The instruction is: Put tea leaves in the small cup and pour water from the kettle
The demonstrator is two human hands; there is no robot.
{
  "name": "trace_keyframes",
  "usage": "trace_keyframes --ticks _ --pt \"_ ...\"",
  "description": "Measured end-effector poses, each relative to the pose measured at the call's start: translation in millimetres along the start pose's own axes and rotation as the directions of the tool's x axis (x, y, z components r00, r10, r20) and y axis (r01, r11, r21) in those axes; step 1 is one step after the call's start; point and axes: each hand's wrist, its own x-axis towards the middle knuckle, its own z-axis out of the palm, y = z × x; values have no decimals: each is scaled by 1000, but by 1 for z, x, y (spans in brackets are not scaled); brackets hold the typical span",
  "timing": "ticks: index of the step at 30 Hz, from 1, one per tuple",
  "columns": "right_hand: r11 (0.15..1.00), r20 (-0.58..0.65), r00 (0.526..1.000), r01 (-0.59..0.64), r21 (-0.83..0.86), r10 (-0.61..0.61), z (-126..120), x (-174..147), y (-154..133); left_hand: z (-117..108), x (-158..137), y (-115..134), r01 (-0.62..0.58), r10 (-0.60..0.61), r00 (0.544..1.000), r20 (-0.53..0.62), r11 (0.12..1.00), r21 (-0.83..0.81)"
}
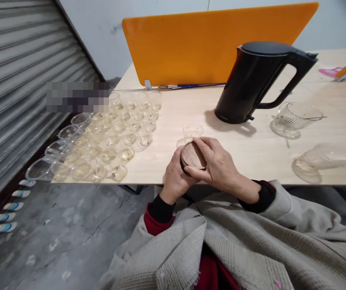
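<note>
Both of my hands are around a small round jar with a wood-grain lid [193, 155], just above the table's near edge. My left hand [176, 175] wraps the jar's side from below and the left. Over the lid's rim lie the thumb and fingers of my right hand [217, 163], closed on it. Most of the jar's body is hidden by my hands. Right behind them stands a clear cup [192, 129] with a few dark specks in it. To the left, rows of clear cups [112, 139] hold pale yellow liquid with dark bits.
A black electric kettle [248, 84] stands behind and right of my hands. Farther right are a ribbed glass vessel [294, 117] and another clear glass vessel [327, 155]. An orange divider [185, 48] closes the back of the table [173, 108]. A metal shutter [24, 80] rises at left.
</note>
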Motion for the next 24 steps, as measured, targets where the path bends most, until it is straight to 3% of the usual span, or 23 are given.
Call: trace_keyframes --ticks 5,9,13,17,21,24 --pt "1000 -27 999 -19 21 19 5 1 -2 0 0 -3 16 -16 1000 4 1000 19" --pt "985 -65 993 -88 147 98 2 5 -3 1 0 -3 68 -67 997 -34 998 20" --pt "971 -222 966 -86 221 135 -16 6 7 1 1 -2 85 -83 995 -49 995 44" --pt "973 -342 911 -228 48 230 -31 -9 48 1 1 -3 20 -17 998 -60 999 42" --pt "878 -266 865 -466 -109 426 -28 -33 102 1 1 -6 8 -5 998 -62 998 60" --pt "822 -190 847 -529 -209 497 -22 -46 124 2 1 -8 -2 7 997 -73 997 76"
